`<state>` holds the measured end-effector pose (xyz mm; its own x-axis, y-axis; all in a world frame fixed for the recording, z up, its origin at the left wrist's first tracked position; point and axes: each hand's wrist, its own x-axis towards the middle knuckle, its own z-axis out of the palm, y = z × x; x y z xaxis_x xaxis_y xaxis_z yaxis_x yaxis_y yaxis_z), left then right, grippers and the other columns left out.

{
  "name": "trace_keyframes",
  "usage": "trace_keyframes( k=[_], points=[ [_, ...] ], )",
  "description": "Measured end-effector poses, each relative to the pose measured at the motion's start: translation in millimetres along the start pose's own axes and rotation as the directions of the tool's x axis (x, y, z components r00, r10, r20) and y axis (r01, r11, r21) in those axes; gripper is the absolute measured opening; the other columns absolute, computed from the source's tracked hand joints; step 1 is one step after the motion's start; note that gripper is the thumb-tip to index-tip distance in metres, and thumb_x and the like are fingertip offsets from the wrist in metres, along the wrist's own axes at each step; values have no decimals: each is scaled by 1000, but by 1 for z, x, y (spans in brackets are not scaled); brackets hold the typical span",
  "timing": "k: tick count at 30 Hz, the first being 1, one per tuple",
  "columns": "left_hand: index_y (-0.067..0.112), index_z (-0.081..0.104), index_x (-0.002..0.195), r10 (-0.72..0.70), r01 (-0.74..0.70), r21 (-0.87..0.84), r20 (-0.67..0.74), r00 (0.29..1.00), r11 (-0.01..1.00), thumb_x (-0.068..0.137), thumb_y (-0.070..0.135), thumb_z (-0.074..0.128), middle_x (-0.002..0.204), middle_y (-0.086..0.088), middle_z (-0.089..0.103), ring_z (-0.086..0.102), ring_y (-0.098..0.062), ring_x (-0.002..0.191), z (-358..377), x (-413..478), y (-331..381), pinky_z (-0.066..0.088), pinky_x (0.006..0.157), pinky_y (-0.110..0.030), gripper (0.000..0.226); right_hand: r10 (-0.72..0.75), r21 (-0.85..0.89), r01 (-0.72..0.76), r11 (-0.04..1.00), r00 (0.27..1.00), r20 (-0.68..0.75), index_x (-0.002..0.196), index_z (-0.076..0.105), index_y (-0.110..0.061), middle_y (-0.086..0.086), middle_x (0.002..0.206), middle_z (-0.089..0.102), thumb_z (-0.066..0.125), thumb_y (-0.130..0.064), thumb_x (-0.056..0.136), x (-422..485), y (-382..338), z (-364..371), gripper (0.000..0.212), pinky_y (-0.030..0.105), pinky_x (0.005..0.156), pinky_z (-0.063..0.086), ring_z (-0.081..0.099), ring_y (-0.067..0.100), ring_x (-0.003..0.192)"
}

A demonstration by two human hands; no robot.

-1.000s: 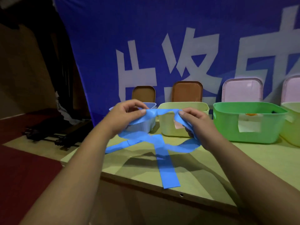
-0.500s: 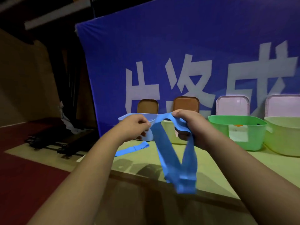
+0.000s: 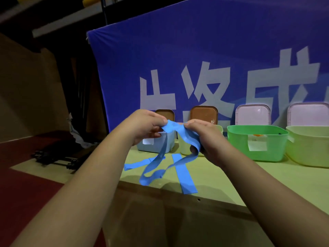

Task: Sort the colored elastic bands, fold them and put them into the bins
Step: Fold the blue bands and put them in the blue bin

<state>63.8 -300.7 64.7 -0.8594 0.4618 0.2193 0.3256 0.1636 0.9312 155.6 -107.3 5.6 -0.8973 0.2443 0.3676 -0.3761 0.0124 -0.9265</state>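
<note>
A blue elastic band (image 3: 175,130) is held up in front of the bins by both hands. My left hand (image 3: 147,125) pinches its left end and my right hand (image 3: 204,138) grips it close beside, fingers curled round it. The band's loop (image 3: 156,164) hangs down to the table edge. Two more blue bands lie flat on the yellow-green table (image 3: 231,179): one strip (image 3: 184,173) under the hands and one (image 3: 137,164) to the left. Behind my hands stand a pale blue bin (image 3: 156,142) and a pale yellow bin (image 3: 184,145), both partly hidden.
A green bin (image 3: 256,141) holding something orange and a pale green bin (image 3: 309,145) stand to the right. Brown and pink lids (image 3: 252,114) lean against the blue banner (image 3: 213,59) behind. The table's front edge (image 3: 178,191) is near. Dark gear lies on the floor at left.
My hands have come closer together, doubling the held band shorter. The hanging loop has risen and shifted left. The view now shows two other bands lying on the table.
</note>
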Motion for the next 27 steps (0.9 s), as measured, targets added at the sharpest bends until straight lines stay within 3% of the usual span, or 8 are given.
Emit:
trace_keyframes(
  k=[4,9,12,14,16,22,24,27],
  points=[
    [19,85,102,114,-103,188,-46,992,977,97,10,75,97,-6,83,80,-21,94,-9,4,13,67,83,-35,14,85,-1,-85,996,996,-7,99,76,-12,6,76,64,64,-20,101,-2,18,3,14,30,50,48,57,20,59],
    [19,84,100,202,-181,253,-63,977,951,99,8,74,92,-2,81,78,-10,81,-4,2,28,59,65,-17,15,166,-108,-159,981,984,62,93,75,-22,-2,85,68,67,-27,100,-3,42,6,12,28,62,48,60,14,71],
    [18,83,103,241,-213,317,-51,969,924,101,9,72,96,-4,79,76,-11,83,1,2,32,59,61,-17,14,145,-30,-144,989,988,46,99,72,-17,5,91,66,73,-26,95,-1,48,2,10,35,71,56,62,20,75],
    [16,82,106,273,-244,348,-36,961,905,102,9,70,98,-6,78,73,-10,82,6,2,35,59,60,-16,14,128,-60,-127,990,992,20,105,72,-13,12,100,71,73,-30,90,2,50,-2,22,41,81,63,68,25,84],
    [16,81,108,302,-272,375,-24,953,886,103,10,69,98,-4,77,71,-6,78,10,2,37,54,57,-12,14,111,-107,-112,988,994,-13,104,74,-14,18,106,73,71,-27,94,4,51,-5,17,47,91,65,71,27,88],
    [30,76,101,379,-346,449,17,925,824,105,15,67,103,5,74,69,-9,94,12,3,48,57,64,-17,18,68,-194,-87,977,992,-104,94,79,-23,15,138,58,74,-52,67,11,53,-11,40,36,78,65,80,24,93],
    [32,76,102,414,-376,467,21,910,801,105,15,66,106,9,72,68,-8,97,11,3,51,57,69,-21,19,66,-190,-85,978,993,-100,95,79,-28,13,135,61,74,-53,69,13,52,-9,36,38,80,65,80,23,95],
    [28,76,105,443,-401,454,16,896,795,106,14,66,105,6,73,68,-8,95,8,1,56,57,64,-15,17,26,-268,-49,962,996,-87,98,75,-31,6,112,76,72,-49,82,12,47,-2,24,41,86,61,73,20,104]
  ],
)
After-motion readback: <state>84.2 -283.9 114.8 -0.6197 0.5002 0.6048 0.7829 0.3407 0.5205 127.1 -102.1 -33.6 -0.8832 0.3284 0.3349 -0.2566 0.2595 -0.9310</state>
